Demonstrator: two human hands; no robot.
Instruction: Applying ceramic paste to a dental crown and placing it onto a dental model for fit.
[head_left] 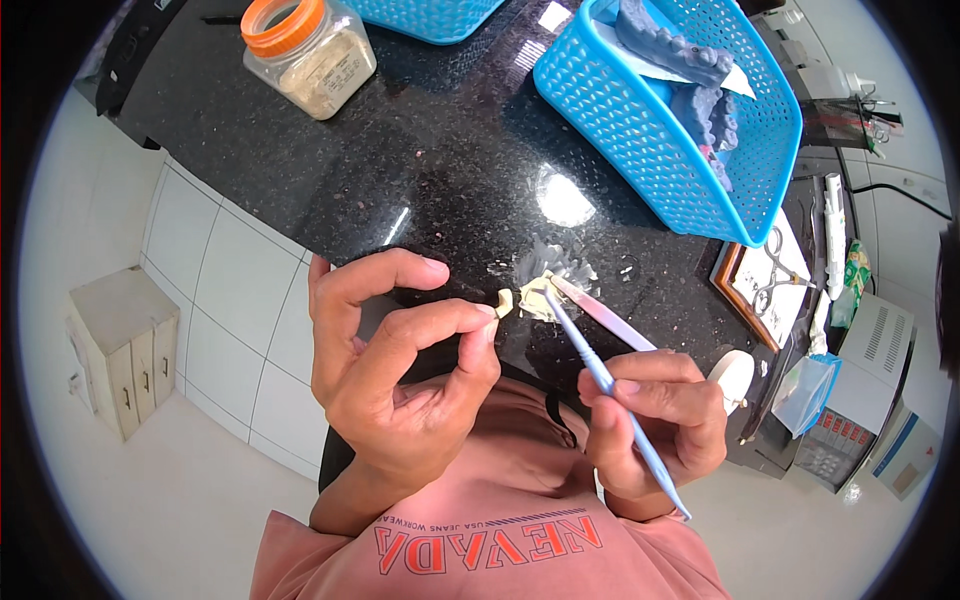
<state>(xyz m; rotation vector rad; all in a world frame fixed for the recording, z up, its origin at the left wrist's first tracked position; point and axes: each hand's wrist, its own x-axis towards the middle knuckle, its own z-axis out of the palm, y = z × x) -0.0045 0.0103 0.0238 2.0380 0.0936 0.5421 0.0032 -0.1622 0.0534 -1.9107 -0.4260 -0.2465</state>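
Observation:
My left hand [405,350] pinches a small cream tooth-like piece [504,303] between thumb and index finger, just above the counter. In my right hand [665,415] is a slender light blue pen-shaped dental tool [600,372], held like a pencil. Its tip reaches a dab of cream paste [538,302] on the black counter, to the right of the piece. A grey smear [563,260] surrounds the paste's far side. Beside the blue tool, a flat pinkish-white stick [605,318] has one end at the paste; its other end disappears behind my right hand.
A blue perforated basket [640,150] with grey dental models [690,60] stands far right. An orange-lidded jar of beige powder [325,75] sits far left. Scissors [783,262] lie on a white pad at right, near a round white object [733,377]. The black counter [440,170] spans between.

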